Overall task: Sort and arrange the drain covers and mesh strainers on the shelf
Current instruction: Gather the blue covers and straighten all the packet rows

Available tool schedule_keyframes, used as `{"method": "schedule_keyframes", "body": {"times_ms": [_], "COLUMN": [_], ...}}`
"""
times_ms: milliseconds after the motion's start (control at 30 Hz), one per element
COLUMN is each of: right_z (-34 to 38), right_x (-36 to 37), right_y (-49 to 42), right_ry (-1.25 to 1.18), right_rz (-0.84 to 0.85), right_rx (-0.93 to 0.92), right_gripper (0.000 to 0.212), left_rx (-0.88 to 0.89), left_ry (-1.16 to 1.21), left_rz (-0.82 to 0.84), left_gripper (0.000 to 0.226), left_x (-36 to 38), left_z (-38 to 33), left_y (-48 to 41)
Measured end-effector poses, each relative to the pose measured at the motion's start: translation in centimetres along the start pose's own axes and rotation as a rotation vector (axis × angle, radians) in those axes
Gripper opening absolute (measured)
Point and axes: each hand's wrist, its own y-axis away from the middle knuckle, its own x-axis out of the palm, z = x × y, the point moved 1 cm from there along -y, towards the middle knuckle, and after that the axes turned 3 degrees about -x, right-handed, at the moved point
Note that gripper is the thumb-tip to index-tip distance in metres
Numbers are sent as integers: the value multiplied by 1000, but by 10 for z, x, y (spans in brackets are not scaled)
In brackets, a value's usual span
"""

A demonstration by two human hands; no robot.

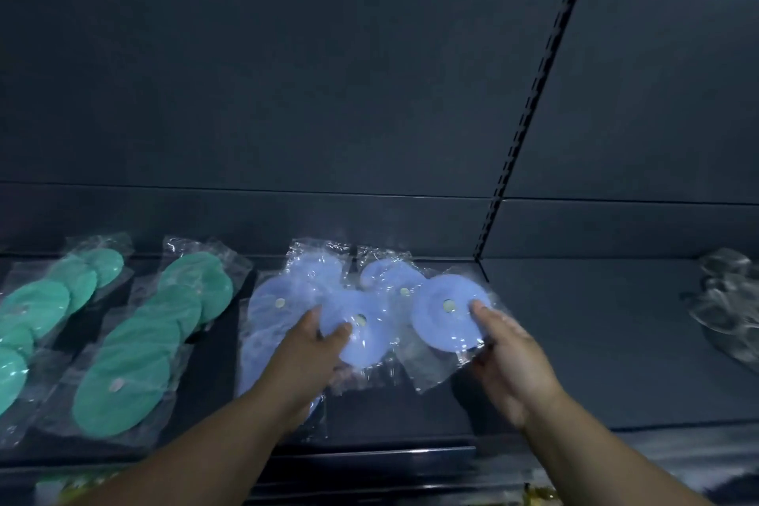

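Note:
Round drain covers in clear plastic bags lie on a dark shelf (575, 362). Two overlapping rows of green covers (123, 374) run along the left. Several pale blue covers (279, 300) are bunched in the middle. My left hand (312, 353) pinches one bagged blue cover (361, 341) between thumb and fingers. My right hand (505, 353) grips another bagged blue cover (443, 312) at its right edge, thumb on top, holding it tilted just above the shelf.
A heap of clear-bagged mesh strainers (727, 304) sits at the far right of the shelf. A slotted upright post (530, 115) splits the dark back panel. The shelf's front lip runs below my forearms, with yellowish goods dimly visible on a lower level.

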Motion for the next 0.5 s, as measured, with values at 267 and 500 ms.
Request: {"method": "schedule_keyframes", "body": {"times_ms": [267, 500], "right_z": [9, -9], "right_x": [-15, -11], "right_y": [-21, -34], "right_ry": [197, 527], "right_rz": [101, 288], "right_rx": [41, 186], "right_gripper": [31, 27], "left_rx": [-26, 38], "left_ry": [-856, -758], "left_rz": [-15, -175], "left_gripper": [69, 53], "left_x": [16, 31], "left_z": [17, 27], "left_y": [-6, 0]}}
